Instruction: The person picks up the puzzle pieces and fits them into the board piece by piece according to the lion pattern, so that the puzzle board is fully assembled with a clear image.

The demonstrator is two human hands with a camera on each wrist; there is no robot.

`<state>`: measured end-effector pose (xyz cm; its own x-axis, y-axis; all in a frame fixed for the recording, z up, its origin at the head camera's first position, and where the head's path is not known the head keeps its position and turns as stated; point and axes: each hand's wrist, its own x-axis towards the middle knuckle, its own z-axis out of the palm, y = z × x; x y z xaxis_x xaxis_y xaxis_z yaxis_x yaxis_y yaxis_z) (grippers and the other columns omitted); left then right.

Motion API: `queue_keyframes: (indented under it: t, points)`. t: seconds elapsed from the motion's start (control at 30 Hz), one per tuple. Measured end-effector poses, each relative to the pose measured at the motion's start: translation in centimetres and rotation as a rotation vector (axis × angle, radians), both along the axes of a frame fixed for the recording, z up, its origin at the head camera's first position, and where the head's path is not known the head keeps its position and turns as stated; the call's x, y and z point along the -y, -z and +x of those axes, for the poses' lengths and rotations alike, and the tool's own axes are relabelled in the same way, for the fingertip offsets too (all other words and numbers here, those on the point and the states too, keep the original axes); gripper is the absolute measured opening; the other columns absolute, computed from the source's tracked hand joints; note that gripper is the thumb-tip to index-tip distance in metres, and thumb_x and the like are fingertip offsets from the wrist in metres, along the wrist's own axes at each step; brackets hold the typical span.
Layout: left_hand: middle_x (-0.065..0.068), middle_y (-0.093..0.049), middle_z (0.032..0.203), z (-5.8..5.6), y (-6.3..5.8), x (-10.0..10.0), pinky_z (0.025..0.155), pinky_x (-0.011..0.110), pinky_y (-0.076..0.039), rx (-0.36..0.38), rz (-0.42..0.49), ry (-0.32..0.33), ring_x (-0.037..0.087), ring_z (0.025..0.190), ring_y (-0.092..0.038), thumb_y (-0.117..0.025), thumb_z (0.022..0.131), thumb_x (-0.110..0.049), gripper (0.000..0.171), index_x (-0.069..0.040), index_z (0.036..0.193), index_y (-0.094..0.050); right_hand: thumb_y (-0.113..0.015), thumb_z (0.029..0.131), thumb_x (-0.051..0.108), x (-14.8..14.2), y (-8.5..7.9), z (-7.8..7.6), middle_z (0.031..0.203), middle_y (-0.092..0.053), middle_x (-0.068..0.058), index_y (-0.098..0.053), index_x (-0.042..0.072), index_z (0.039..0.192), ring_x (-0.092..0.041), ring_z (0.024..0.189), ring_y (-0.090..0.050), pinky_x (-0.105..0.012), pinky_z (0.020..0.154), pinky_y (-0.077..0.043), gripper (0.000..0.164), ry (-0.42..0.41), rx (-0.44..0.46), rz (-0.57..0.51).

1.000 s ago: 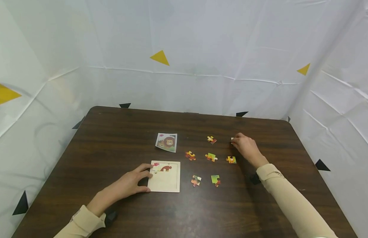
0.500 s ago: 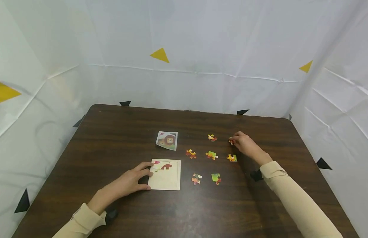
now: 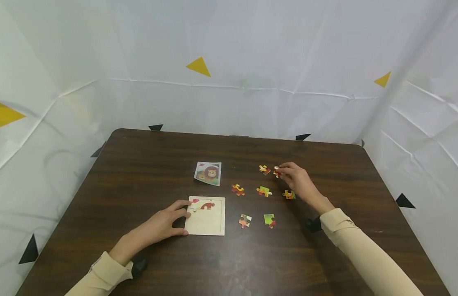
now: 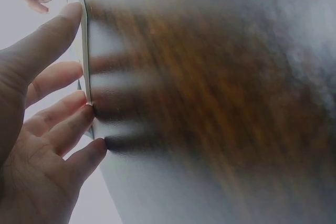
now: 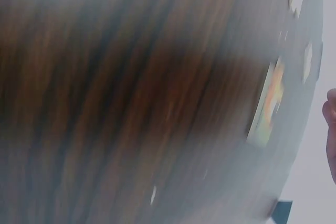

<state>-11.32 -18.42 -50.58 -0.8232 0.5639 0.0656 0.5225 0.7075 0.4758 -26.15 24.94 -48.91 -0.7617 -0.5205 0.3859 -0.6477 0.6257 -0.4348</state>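
Observation:
My left hand (image 3: 158,228) rests at the left edge of a pale wooden puzzle board (image 3: 204,226), its spread fingertips and thumb touching that side. In the left wrist view the fingertips meet the thin edge of the board (image 4: 85,40). Fitted pieces with pink and brown print (image 3: 207,205) lie along the board's top. Between thumb and fingers, my right hand (image 3: 301,183) pinches a jigsaw piece (image 3: 276,171), low above the table. Only part of the right hand (image 5: 329,127) shows at the edge of the right wrist view, which is blurred.
Loose jigsaw pieces lie right of the board, among them a yellow-brown one (image 3: 238,189), a green one (image 3: 269,220) and a pinkish one (image 3: 245,220). A lion picture card (image 3: 208,173) lies behind the board. White sheeting (image 3: 244,107) encloses the dark table (image 3: 229,267).
The right hand has moved left with the jigsaw piece, toward the piece at the back. The left hand stays at the board.

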Motion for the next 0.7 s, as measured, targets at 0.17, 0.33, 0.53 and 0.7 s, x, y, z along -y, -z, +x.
queue_keyframes:
  t: [0.17, 0.33, 0.53, 0.7]
  points:
    - [0.009, -0.042, 0.14, 0.0, 0.0, 0.0, 0.08, 0.031, -0.054, 0.017, -0.01, -0.005, 0.02, 0.105, -0.06, -0.079, 0.08, -0.032, 0.044, -0.009, 0.114, -0.064, -0.07, 0.08, -0.011, 2.1, -0.4, 0.9, 0.111, -0.062, -0.021, -0.071, -0.004, 0.104, -0.03, 0.093, -0.065, -0.041, 0.075, -0.056, 0.025, -0.024, -0.026, -0.073]
    - [0.009, -0.042, 0.14, 0.0, 0.0, 0.0, 0.083, 0.034, -0.053, 0.025, -0.014, -0.008, 0.022, 0.108, -0.059, -0.079, 0.08, -0.032, 0.044, -0.009, 0.114, -0.064, -0.071, 0.08, -0.01, 4.3, -0.7, 1.9, 0.113, -0.064, -0.017, -0.072, -0.001, 0.104, -0.026, 0.097, -0.066, -0.038, 0.078, -0.056, 0.025, -0.038, 0.007, -0.139]
    - [0.009, -0.042, 0.14, 0.1, 0.1, 0.1, 0.081, 0.032, -0.053, 0.018, -0.008, -0.005, 0.02, 0.105, -0.059, -0.078, 0.08, -0.031, 0.043, -0.008, 0.114, -0.064, -0.072, 0.079, -0.009, 6.9, -0.5, 2.9, 0.113, -0.065, -0.014, -0.073, 0.0, 0.102, -0.024, 0.095, -0.066, -0.034, 0.073, -0.057, 0.025, -0.072, 0.055, -0.197]
    - [0.009, -0.042, 0.141, 0.0, 0.1, 0.0, 0.082, 0.033, -0.053, 0.03, -0.017, -0.009, 0.02, 0.104, -0.059, -0.078, 0.081, -0.03, 0.043, -0.008, 0.115, -0.064, -0.073, 0.081, -0.006, 8.7, -0.4, 4.0, 0.114, -0.065, -0.011, -0.074, 0.003, 0.103, -0.02, 0.092, -0.066, -0.032, 0.071, -0.056, 0.024, -0.082, 0.082, -0.176]
